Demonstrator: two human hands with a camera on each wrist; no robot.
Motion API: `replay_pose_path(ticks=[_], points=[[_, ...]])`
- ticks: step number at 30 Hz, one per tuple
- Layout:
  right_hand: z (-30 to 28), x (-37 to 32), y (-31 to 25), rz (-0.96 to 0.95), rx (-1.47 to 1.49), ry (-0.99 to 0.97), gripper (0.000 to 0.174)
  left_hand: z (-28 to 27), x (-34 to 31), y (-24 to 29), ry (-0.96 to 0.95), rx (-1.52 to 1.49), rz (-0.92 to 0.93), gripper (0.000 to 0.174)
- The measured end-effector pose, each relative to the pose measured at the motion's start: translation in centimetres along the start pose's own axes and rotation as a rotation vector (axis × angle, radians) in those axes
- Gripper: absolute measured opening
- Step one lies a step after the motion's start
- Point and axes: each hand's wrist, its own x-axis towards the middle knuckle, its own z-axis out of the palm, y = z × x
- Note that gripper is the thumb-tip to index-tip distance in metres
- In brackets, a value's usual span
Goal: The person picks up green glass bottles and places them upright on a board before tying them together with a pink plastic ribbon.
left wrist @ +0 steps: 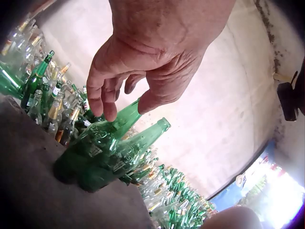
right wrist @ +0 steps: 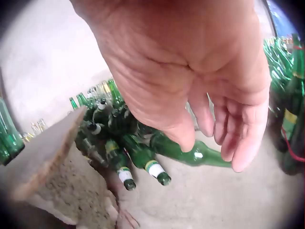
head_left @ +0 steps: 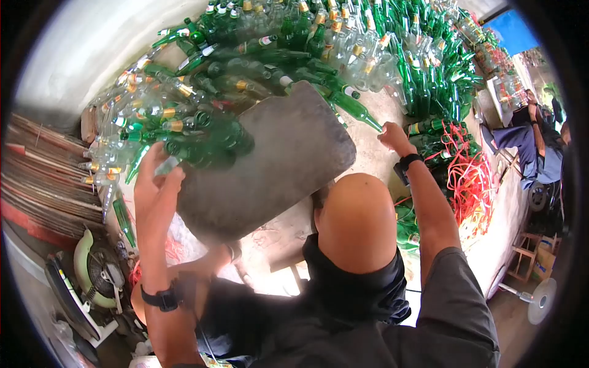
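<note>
Head view: the left hand (head_left: 156,184) is at the necks of blurred green bottles (head_left: 218,141) standing on a grey slab (head_left: 270,172); the right hand (head_left: 397,138) is at the mouth end of a lying green bottle (head_left: 356,109), on the floor beyond the slab; a mass of bottles (head_left: 316,43) spreads behind, with red strapping (head_left: 469,184) at the right.

Left wrist view: two green bottles stand side by side on the slab; thumb and bent fingers are about one neck, though I cannot tell whether they grip it.

Right wrist view: the lying bottle passes behind the thumb, its mouth hidden by a fingertip; grasping or released, I cannot tell; two labelled bottles (right wrist: 155,169) lie near.
</note>
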Motion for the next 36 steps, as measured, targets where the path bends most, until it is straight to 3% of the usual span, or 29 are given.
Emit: replay_pose_path(ticks=[4,13,21,36], points=[[3.4,-0.1,1.1,0.009,-0.062,0.128,0.042,0.1,0.3,0.6,0.022,-0.023,-0.076,0.066],[5.5,4.5,2.6,0.029,-0.083,0.232,0.042,-0.2,0.4,0.9,0.085,-0.013,-0.177,0.07],[6.0,4.5,1.9,0.181,-0.18,0.055,0.044,-0.6,0.4,0.5,0.03,0.062,-0.144,0.066],[10.4,2.3,3.4,0.129,-0.156,-0.06,0.036,-0.2,0.0,0.6,0.063,0.05,-0.126,0.07]])
